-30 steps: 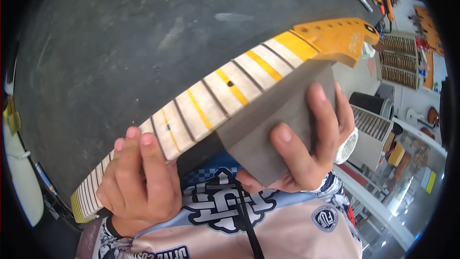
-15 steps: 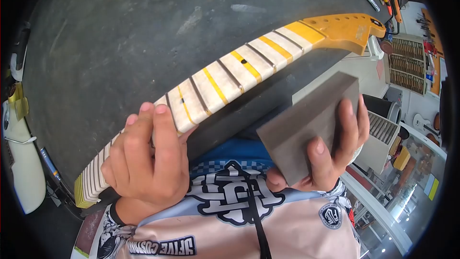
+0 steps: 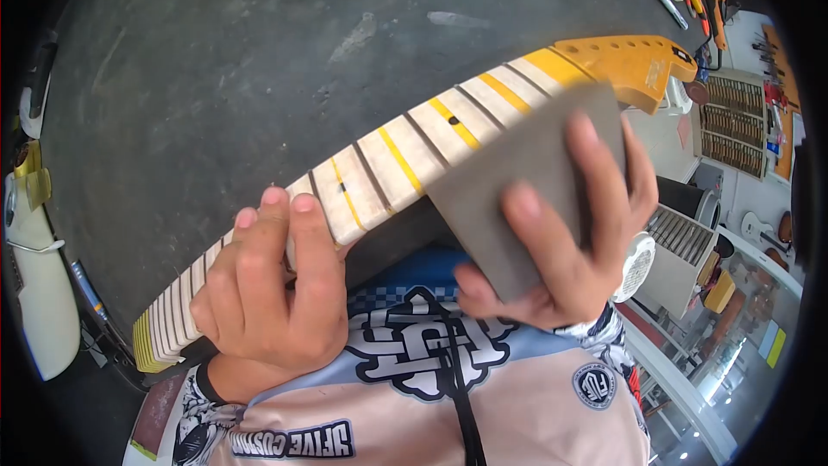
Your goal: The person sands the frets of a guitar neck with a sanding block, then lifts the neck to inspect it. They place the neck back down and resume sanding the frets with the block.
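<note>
The guitar neck (image 3: 371, 174) lies diagonally across the view, between the person's torso and the dark worktop (image 3: 216, 69), its headstock (image 3: 621, 60) at the upper right. Any support beneath the neck is not visible.

The left hand (image 3: 267, 293) is clamped around the neck with its fingers close together. Their tips lie over the fretted face near its far edge; the palm is on the torso side. This grip appears intended to steady the neck and leave the headstock half exposed. Most of the fretted face visible to the right of these fingers is uncovered by the hand.

The right hand (image 3: 586, 242) is closed on a grey-brown rectangular block (image 3: 483, 198), with fingers spread over its broad face, presumably to control its tilt. The block's upper edge overlaps the neck's near edge in view; contact cannot be confirmed. The fingers of this hand are apart from the neck, the block standing between.

Whitish strips (image 3: 414, 148) lie between the dark frets, possibly masking tape protecting the wood.
</note>
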